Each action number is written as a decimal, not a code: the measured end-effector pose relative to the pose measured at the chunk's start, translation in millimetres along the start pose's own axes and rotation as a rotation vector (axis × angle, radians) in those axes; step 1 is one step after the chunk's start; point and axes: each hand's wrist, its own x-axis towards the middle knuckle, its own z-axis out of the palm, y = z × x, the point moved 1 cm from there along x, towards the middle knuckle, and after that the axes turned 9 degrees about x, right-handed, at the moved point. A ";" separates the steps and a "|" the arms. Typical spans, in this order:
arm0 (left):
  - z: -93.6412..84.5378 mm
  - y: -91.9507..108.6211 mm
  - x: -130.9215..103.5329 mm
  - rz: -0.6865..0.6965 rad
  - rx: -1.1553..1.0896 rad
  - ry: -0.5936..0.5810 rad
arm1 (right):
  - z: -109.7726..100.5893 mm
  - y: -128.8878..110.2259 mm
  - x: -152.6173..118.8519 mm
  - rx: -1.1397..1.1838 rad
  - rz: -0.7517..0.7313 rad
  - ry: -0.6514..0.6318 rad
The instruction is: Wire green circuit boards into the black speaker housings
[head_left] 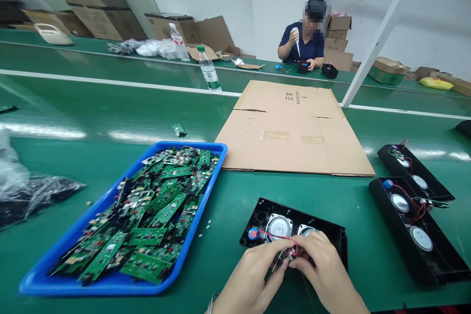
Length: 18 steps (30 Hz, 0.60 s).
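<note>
A black speaker housing (331, 235) lies in front of me, holding a round silver speaker (278, 228) and a second one partly behind my right hand. A blue cylindrical part (253, 233) with red wires rests at its left end. Over the housing's near edge, my left hand (259, 267) pinches a small circuit board (280, 258). Close beside it, my right hand (318, 260) has its thumb and fingers pressed together at the red wires (294, 248) and their connector. The fingertips hide part of the board and connector.
A blue tray (217, 181) of green circuit boards stands left. Flat cardboard (294, 127) lies ahead. Two more housings (423, 235) (415, 171) with speakers are right. A bottle (210, 73) stands beyond the tray, a plastic bag (33, 196) far left. A person (303, 41) works across the bench.
</note>
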 end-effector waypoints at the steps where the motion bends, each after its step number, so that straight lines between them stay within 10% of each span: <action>1: 0.7 0.0 -1.0 -0.031 0.007 0.013 | -0.1 -0.6 0.5 -0.001 -0.007 0.000; 13: 5.3 6.3 -3.5 -0.277 -0.052 0.007 | -28.7 -1.8 -2.9 -0.076 0.023 0.013; 18: 6.3 4.8 -1.4 -0.419 -0.206 0.031 | -39.9 -1.0 -3.3 -0.324 -0.097 -0.180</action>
